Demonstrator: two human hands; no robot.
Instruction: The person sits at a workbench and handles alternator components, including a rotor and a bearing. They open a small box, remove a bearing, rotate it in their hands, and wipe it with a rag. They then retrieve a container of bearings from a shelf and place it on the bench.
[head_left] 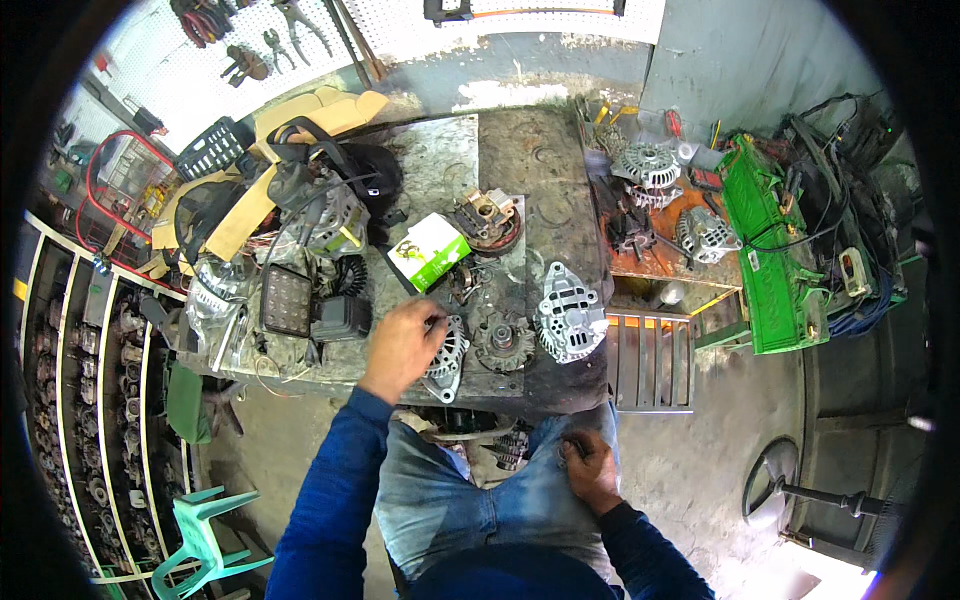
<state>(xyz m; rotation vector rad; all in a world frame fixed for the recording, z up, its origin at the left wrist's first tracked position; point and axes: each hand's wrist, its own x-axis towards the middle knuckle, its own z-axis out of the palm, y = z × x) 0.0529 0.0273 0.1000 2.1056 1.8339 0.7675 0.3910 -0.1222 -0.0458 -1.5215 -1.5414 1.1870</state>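
My left hand [402, 348] is at the bench's front edge, its bent fingers closed over the left side of a silver alternator housing [452, 372]. What those fingertips hold, if anything, is hidden. Right of that housing lies a rotor [503, 341] with claw-shaped poles, its shaft pointing up. A second silver alternator housing [571, 318] sits farther right, on a dark patch of the bench. Low over my right thigh is my right hand [592, 472], fingers curled in; something small and dark shows at its fingertips, too unclear to name.
Behind stand a green and white box [428, 251] and a brown-and-metal part [490, 220]. A square lamp [287, 300], plastic bags and cardboard [240, 215] crowd the bench's left. More alternators [708, 235] rest on an orange-topped stand at right, beside a green panel [768, 250].
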